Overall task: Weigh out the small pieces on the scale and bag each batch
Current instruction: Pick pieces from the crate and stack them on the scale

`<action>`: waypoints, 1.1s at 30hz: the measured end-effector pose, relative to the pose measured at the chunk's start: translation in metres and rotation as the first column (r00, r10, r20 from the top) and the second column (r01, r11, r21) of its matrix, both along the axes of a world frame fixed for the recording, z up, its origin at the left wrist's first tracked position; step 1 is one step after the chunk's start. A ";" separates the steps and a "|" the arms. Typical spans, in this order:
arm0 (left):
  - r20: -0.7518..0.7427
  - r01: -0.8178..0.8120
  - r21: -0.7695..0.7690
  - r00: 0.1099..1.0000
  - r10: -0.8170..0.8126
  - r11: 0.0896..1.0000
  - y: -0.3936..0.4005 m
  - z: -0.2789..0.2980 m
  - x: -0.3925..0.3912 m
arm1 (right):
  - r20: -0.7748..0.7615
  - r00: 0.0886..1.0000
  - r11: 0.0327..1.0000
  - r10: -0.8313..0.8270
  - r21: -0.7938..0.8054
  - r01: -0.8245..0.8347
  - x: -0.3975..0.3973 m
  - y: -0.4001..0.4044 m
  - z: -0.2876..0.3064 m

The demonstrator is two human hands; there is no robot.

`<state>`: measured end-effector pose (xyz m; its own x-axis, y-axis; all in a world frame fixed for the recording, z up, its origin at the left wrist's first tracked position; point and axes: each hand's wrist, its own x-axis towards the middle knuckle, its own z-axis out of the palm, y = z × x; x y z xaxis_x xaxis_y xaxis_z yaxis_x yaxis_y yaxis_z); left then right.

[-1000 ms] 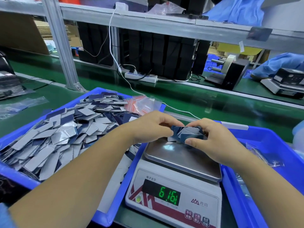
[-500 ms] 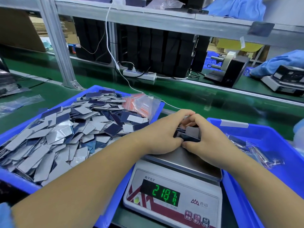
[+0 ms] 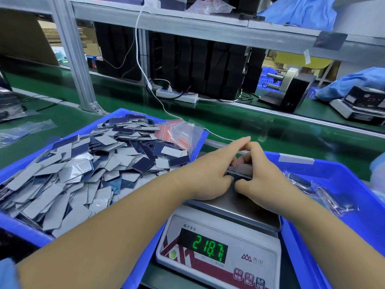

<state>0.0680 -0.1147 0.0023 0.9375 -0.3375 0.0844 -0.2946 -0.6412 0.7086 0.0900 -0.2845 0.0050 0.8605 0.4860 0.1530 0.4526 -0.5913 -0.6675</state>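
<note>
— What did the green bench (image 3: 239, 124) carry around the two hands' grip?
— The scale (image 3: 218, 243) stood directly beneath it, one blue tray (image 3: 200, 142) lay to its left, another blue tray (image 3: 341, 174) to its right, and a white power strip (image 3: 177, 96) sat beyond.

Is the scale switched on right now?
On. The scale's display is lit with green digits, 218.7, while the left hand and right hand hold a stack of pieces over its pan.

Blue trays (image 3: 345, 180), grey-and-navy pieces (image 3: 87, 170), green scale digits (image 3: 209, 248).
</note>
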 end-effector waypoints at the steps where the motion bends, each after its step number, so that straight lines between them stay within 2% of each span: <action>1: 0.005 -0.012 0.002 1.000 0.012 1.000 0.001 0.000 0.000 | 0.016 1.000 1.000 0.000 -0.004 0.000 0.002 -0.004 0.001; 6: 0.016 -0.044 0.041 0.999 0.044 0.998 0.002 -0.001 0.000 | 0.247 0.969 0.997 -0.013 0.080 -0.007 0.007 -0.023 0.014; 8: 0.005 -0.034 0.062 0.999 0.034 0.998 0.002 0.000 -0.001 | 0.277 0.961 0.997 0.002 0.075 -0.023 0.008 -0.027 0.018; 12: -0.011 -0.022 0.071 1.000 0.023 0.997 0.001 0.001 -0.002 | 0.196 0.979 0.995 0.054 0.068 -0.068 0.010 -0.034 0.022; 17: -0.008 -0.035 0.077 0.999 0.035 0.996 0.001 0.001 -0.002 | 0.056 0.998 0.978 0.015 0.208 -0.026 0.007 -0.036 0.027; 19: -0.004 -0.036 0.078 0.999 0.036 0.996 0.001 0.001 -0.002 | -0.002 1.000 0.992 -0.022 0.123 0.022 0.009 -0.036 0.024; 22: -0.010 -0.028 0.084 1.000 0.029 0.996 0.001 0.001 -0.002 | 0.067 0.996 0.996 -0.064 -0.059 0.068 0.014 -0.042 0.022; 25: -0.016 -0.025 0.092 1.000 0.027 0.995 0.001 0.001 -0.002 | 0.059 0.997 0.988 -0.049 -0.145 0.057 0.013 -0.043 0.023; 29: -0.023 -0.016 0.108 1.000 0.019 0.994 0.002 0.001 -0.001 | 0.044 0.999 0.983 -0.015 -0.184 0.023 0.012 -0.034 0.015; 33: -0.031 -0.015 0.091 0.999 0.018 0.996 0.002 0.000 -0.001 | -0.007 1.000 0.989 -0.010 -0.150 0.009 0.012 -0.040 0.019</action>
